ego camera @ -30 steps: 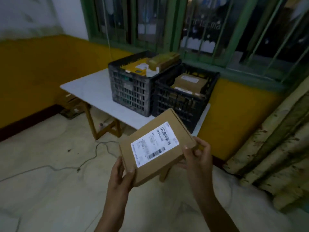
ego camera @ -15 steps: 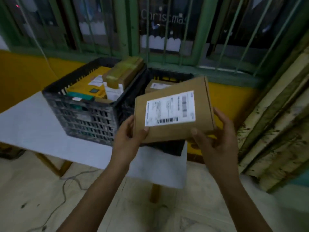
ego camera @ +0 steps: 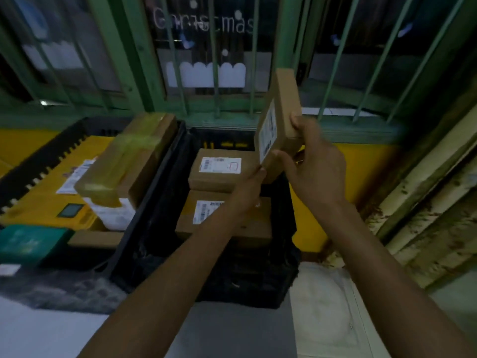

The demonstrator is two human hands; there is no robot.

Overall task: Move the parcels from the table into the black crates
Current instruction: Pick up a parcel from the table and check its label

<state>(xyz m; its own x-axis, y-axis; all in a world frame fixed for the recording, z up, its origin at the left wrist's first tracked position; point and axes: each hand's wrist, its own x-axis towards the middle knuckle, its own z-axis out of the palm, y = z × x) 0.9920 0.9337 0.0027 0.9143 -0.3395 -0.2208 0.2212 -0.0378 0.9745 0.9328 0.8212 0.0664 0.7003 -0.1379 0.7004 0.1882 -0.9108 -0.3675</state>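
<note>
A flat brown cardboard parcel [ego camera: 281, 117] with a white label stands on edge, tilted, above the right side of the right black crate [ego camera: 160, 228]. My right hand [ego camera: 313, 164] grips its lower right edge, thumb on the labelled face. My left hand [ego camera: 251, 188] holds its bottom corner from below. Two labelled brown parcels [ego camera: 216, 169] lie stacked inside that crate. The left black crate [ego camera: 54, 151] holds a yellow parcel [ego camera: 46, 200], a taped brown box [ego camera: 129, 161] and a white item.
The crates stand on a white table [ego camera: 227, 329] against a yellow wall under a green barred window [ego camera: 206, 60]. A green box [ego camera: 28, 244] sits at the left crate's near edge. Pale wooden planks [ego camera: 426, 202] lean at the right.
I have come right up to the crates. The parcel went from lying flat in both hands to standing on edge over the right crate, its label now facing left.
</note>
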